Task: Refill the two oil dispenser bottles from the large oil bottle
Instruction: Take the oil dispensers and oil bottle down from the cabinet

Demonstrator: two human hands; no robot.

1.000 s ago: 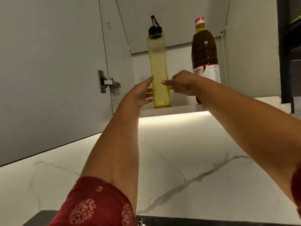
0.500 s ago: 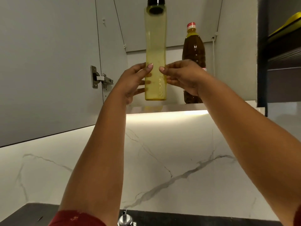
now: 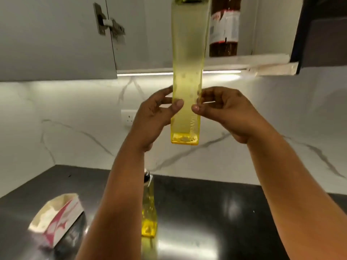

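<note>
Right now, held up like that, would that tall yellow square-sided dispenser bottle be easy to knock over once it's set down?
Probably yes: the tall yellow square-sided dispenser bottle is very narrow for its height, so it looks tippy. It seems nearly empty, so likely light. Its flat sides shouldn't roll, and both hands, left and right, steady it, perhaps because it's slick.

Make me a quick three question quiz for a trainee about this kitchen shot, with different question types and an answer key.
1. True or false: the tall square yellow-tinted dispenser bottle stands on the dark glossy countertop.
2. Multiple choice: the dark brown large oil bottle with the white label is A) on the cabinet shelf, B) in the left hand, C) on the countertop.
3. Fill in: the second yellow dispenser bottle with a black spout stands on the countertop to the right of an open white and pink ____.

Key: 1 false, both the left hand and the right hand hold it in the air; 2 A; 3 carton.
</note>
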